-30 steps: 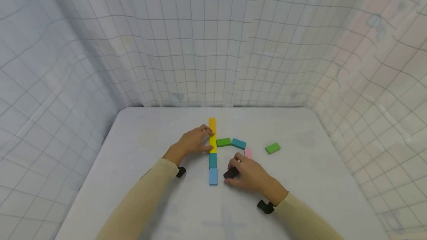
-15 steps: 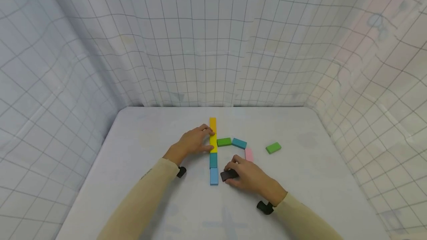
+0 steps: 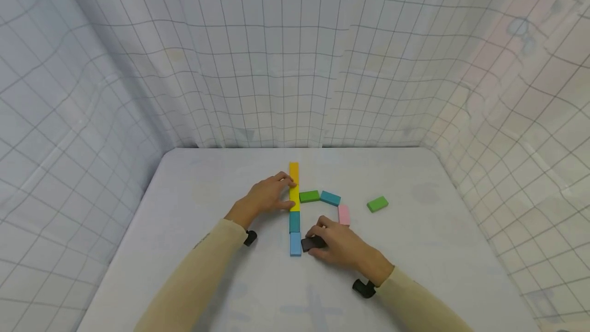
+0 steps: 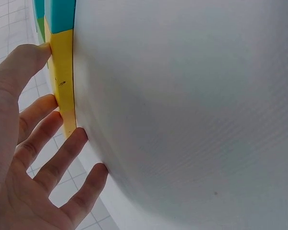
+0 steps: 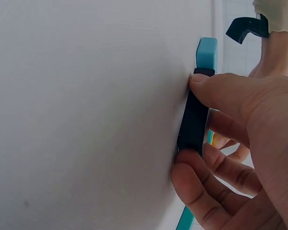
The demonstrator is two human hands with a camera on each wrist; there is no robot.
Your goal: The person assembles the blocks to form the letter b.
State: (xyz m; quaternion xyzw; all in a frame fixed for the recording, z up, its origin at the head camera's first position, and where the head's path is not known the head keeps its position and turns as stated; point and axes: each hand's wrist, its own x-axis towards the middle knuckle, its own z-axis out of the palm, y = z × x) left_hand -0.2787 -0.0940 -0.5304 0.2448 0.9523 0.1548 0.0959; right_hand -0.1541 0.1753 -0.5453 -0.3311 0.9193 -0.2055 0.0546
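My right hand [image 3: 343, 244] grips a black block [image 3: 312, 243] between thumb and fingers, its left end close beside the light blue block [image 3: 295, 244]. In the right wrist view the black block [image 5: 194, 117] lies low along the table. My left hand [image 3: 267, 194] rests against the yellow blocks [image 3: 294, 188], thumb and fingertips on them, fingers spread and fairly straight in the left wrist view. Below the yellow blocks a teal block [image 3: 294, 222] continues the straight column down to the light blue one. A green block [image 3: 309, 196], a blue block [image 3: 330, 198] and a pink block [image 3: 343, 214] curve off the column's right side.
A loose green block [image 3: 377, 204] lies apart on the right of the white table [image 3: 415, 250]. White gridded curtains [image 3: 295, 65] enclose the table at the back and both sides.
My right hand has slid the black block left toward the light blue block and turned it closer to level. More of the pink block shows. The left hand stays in place.
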